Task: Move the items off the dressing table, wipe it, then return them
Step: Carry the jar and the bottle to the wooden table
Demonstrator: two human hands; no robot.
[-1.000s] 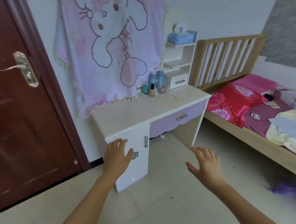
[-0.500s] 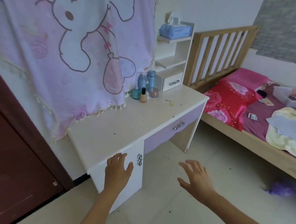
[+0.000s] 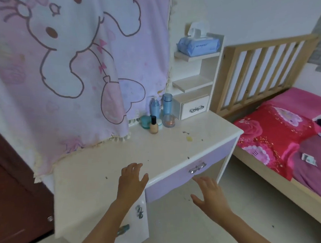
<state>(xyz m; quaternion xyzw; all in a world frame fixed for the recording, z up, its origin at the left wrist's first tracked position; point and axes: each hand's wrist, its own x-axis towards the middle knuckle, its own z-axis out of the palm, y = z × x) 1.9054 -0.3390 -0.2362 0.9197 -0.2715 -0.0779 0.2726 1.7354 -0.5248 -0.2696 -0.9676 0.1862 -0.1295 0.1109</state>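
Clearing unstarted: I am holding left hand (image 3: 132, 182) and right hand (image 3: 211, 195) open, empty, near cream worktop (image 3: 158, 150); beige foundation bottle (image 3: 153, 126) awaiting grasp.

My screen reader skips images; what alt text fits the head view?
Two open, empty hands reach toward a white dressing table: the left hand over its front edge, the right hand near the lilac drawer. Cosmetic bottles stand at the back, beside a pink rabbit cloth.
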